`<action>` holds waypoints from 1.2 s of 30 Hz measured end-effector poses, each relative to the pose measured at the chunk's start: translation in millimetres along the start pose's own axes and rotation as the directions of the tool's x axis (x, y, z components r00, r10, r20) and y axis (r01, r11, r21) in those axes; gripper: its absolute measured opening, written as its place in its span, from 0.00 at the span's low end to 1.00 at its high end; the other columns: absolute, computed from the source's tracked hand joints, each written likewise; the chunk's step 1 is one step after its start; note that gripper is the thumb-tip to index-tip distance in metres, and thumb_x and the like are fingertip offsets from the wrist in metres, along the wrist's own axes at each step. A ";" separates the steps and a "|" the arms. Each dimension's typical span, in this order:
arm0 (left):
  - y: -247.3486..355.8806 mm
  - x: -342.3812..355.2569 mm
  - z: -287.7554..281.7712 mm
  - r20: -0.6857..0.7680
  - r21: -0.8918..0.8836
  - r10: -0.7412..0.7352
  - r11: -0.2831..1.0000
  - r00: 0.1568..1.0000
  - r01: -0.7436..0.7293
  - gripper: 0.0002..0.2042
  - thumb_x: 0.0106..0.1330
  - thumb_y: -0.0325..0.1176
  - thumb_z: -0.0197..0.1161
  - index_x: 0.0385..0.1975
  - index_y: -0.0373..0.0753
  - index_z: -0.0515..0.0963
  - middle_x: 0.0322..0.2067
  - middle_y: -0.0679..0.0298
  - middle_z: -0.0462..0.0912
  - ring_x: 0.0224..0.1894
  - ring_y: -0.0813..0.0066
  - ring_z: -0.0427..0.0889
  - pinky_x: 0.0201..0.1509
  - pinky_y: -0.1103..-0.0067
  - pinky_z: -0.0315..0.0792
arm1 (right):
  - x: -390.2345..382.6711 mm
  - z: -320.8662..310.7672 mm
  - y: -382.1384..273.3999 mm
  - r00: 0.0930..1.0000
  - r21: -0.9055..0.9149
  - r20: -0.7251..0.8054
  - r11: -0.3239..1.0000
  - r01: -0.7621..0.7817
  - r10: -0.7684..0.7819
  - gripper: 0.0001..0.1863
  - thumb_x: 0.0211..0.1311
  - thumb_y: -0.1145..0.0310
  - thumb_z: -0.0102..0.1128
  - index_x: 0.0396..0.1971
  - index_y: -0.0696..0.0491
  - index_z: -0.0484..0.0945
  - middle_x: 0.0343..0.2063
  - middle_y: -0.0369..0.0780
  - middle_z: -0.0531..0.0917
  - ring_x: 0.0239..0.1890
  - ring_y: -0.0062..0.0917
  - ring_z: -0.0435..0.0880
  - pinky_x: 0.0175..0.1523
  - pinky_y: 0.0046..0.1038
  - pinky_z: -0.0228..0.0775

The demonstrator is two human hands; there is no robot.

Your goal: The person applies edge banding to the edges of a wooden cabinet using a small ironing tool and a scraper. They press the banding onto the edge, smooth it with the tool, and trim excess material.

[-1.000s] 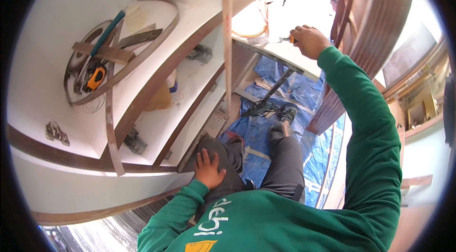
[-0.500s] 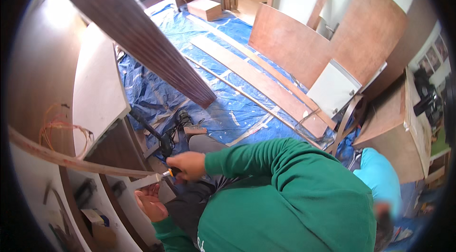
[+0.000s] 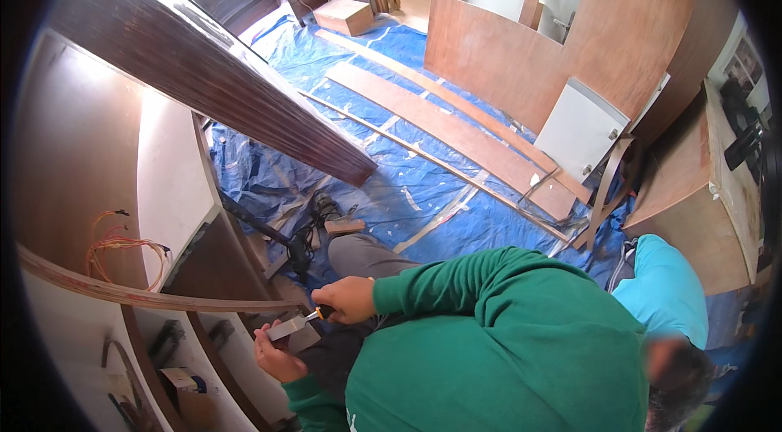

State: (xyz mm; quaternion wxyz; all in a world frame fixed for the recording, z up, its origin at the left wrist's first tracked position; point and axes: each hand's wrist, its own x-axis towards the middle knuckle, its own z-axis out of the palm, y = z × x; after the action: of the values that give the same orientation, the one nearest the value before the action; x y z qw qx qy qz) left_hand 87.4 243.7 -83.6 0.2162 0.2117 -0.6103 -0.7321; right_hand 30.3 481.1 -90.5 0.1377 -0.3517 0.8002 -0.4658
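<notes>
My right hand (image 3: pixel 352 300), in a green sleeve, is closed around the black and orange handle of a wide-bladed chisel (image 3: pixel 286 329). The blade is flat and grey and points down to the left. At its far end the fingers of my left hand (image 3: pixel 279 357) curl against the blade from below; some of those fingers are hidden. Close beside the chisel runs the end of a curved wooden strip (image 3: pixel 175 295), the front edge of a white shelf unit (image 3: pixel 151 326). The blade looks apart from that strip.
Below the strip, compartments hold a small box (image 3: pixel 194 401). A coil of orange wires (image 3: pixel 130 253) lies at left. A dark ribbed column (image 3: pixel 244 98) slants overhead. Boards (image 3: pixel 456 139) lie on blue sheeting (image 3: pixel 399 216). A person in turquoise (image 3: pixel 664 289) is close at right.
The chisel and both hands have come away from the curved strip, toward my body, and the blade shows more fully. The whole view has shifted slightly.
</notes>
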 end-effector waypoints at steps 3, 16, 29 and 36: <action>-1.6 -4.7 4.6 -0.046 0.123 0.090 0.989 0.995 -0.084 0.19 0.77 0.43 0.52 0.39 0.29 0.76 0.31 0.58 0.79 0.36 0.66 0.83 0.44 0.74 0.79 | -5.6 -1.5 -3.9 1.000 0.003 0.025 1.000 -0.016 0.016 0.17 0.55 0.69 0.65 0.43 0.53 0.70 0.37 0.47 0.79 0.44 0.47 0.81 0.46 0.46 0.71; -56.7 14.5 -68.6 0.051 0.684 -0.309 0.703 0.950 0.193 0.16 0.74 0.44 0.58 0.38 0.33 0.78 0.26 0.62 0.77 0.30 0.74 0.79 0.35 0.79 0.76 | -8.3 6.0 41.4 0.943 0.515 0.057 0.800 -0.308 0.327 0.19 0.60 0.64 0.67 0.46 0.58 0.74 0.26 0.45 0.82 0.30 0.38 0.86 0.34 0.37 0.77; -91.8 -25.0 -131.5 0.498 0.755 -0.537 -0.118 0.681 -0.645 0.31 0.65 0.54 0.59 0.66 0.46 0.70 0.66 0.47 0.68 0.72 0.47 0.61 0.75 0.57 0.51 | -23.8 9.3 67.8 0.831 0.767 0.329 0.387 -0.512 0.448 0.14 0.55 0.72 0.65 0.40 0.58 0.73 0.23 0.42 0.79 0.20 0.31 0.83 0.22 0.34 0.76; -96.9 34.0 -193.6 0.216 0.926 -0.060 0.330 0.975 -0.185 0.15 0.70 0.39 0.57 0.46 0.35 0.82 0.51 0.47 0.81 0.52 0.49 0.79 0.62 0.65 0.70 | -15.6 15.5 73.5 0.795 0.786 0.375 0.291 -0.545 0.477 0.13 0.56 0.76 0.62 0.41 0.56 0.71 0.21 0.40 0.79 0.19 0.28 0.82 0.22 0.32 0.76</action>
State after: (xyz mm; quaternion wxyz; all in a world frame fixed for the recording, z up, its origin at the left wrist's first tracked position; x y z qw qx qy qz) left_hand 165.1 84.6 -212.6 0.0163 0.1950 -0.9474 -0.2534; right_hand 18.0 505.2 -162.3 0.4628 0.0262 0.5154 -0.7208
